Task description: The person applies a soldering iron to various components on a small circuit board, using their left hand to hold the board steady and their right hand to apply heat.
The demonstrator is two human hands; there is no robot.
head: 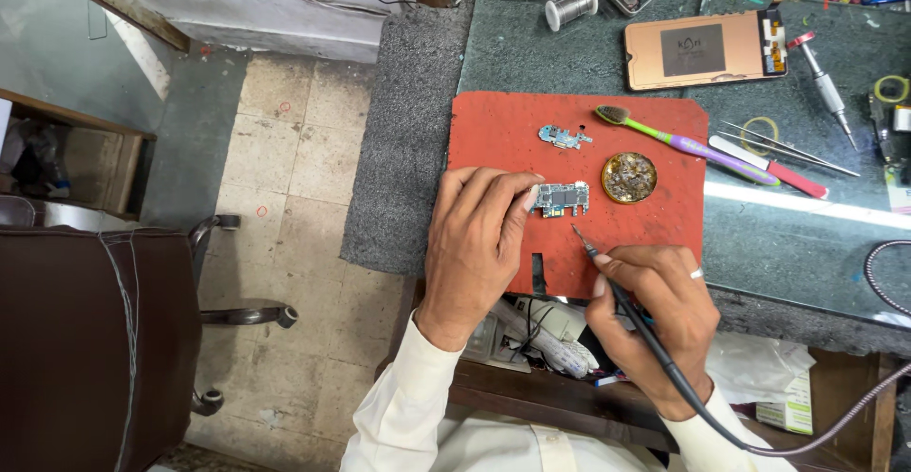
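My left hand (474,244) rests on a red work mat (503,130) and pins a small phone circuit board (560,197) with its fingertips. In my right hand (655,315) I hold a corded soldering iron (617,287) like a pen; its tip points up and left, just below the board and apart from it. A smaller blue circuit piece (564,136) lies higher on the mat. A round tin of brownish flux (628,177) sits to the right of the board.
A green and purple toothbrush (683,142), tweezers (788,148), a red-handled tool (769,166), a screwdriver (824,83), a phone screen panel (707,50) and a solder spool (571,7) lie on the green bench. A brown chair (95,339) stands on the tiled floor at left.
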